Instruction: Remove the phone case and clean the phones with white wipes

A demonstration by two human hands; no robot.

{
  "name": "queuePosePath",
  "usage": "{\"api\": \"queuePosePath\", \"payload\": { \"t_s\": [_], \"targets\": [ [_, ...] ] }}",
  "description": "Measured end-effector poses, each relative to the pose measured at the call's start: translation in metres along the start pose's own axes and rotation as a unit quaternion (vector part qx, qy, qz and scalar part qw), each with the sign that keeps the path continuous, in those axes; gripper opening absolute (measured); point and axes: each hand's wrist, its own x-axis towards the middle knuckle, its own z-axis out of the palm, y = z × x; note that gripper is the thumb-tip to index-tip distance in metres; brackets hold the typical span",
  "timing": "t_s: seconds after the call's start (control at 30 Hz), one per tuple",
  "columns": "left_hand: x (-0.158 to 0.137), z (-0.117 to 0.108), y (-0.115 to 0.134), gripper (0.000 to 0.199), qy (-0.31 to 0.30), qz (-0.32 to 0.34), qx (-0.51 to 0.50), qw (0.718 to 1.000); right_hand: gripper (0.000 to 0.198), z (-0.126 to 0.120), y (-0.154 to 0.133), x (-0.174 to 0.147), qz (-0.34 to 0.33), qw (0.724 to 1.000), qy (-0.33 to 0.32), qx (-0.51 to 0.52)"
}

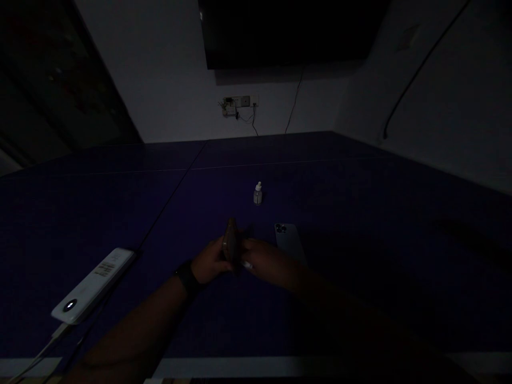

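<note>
In the dim head view, my left hand [208, 262] is closed around a slim dark phone [230, 239], stood up nearly edge-on to me. A dark watch band circles that wrist. My right hand [264, 260] presses in from the other side of the phone, its fingers bent and partly hidden. A small white thing [247, 264], perhaps a bit of cloth, pokes out beneath the right fingers; its kind is too dark to tell. Just past the right hand lies a second phone [290, 240], camera side up. Farther off stands a small dropper bottle [258, 194] with a white top.
A white power bank [94, 285] with a lit round display and a cable lies at the left of the purple-blue tabletop [224, 325]. A thin dark cord runs away across it. Wall sockets [240, 101] and a large black screen [288, 32] are at the back.
</note>
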Motion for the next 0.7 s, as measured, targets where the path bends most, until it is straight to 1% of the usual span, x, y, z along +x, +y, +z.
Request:
{"api": "queuePosePath", "payload": {
  "t_s": [0.1, 0.17, 0.3, 0.43, 0.5, 0.57, 0.7],
  "targets": [
    [0.0, -0.001, 0.001, 0.112, -0.012, -0.008, 0.005, 1.0, 0.014, 0.002, 0.002, -0.001, -0.006, 0.999, -0.016, 0.037],
    [0.001, -0.001, 0.002, 0.113, -0.017, -0.005, 0.013, 1.0, 0.015, 0.005, 0.005, -0.001, -0.001, 0.999, -0.012, 0.049],
    [0.003, -0.002, 0.006, 0.109, -0.029, 0.007, 0.022, 0.999, 0.019, 0.009, 0.01, 0.0, 0.006, 1.0, 0.017, -0.011],
    [0.004, -0.002, 0.009, 0.107, -0.032, 0.017, 0.021, 0.999, 0.019, 0.006, 0.009, -0.003, -0.003, 0.995, 0.061, -0.08],
    [0.003, -0.002, 0.008, 0.105, -0.023, 0.012, 0.018, 1.0, 0.019, 0.003, 0.006, -0.004, 0.0, 0.991, 0.081, -0.106],
    [0.001, -0.001, 0.008, 0.101, -0.001, 0.006, 0.017, 1.0, 0.019, 0.003, 0.003, -0.004, 0.012, 0.989, 0.083, -0.123],
    [0.0, 0.003, 0.009, 0.095, 0.028, 0.015, 0.019, 0.999, 0.018, 0.01, 0.003, -0.001, 0.026, 0.991, 0.044, -0.121]
  ]
}}
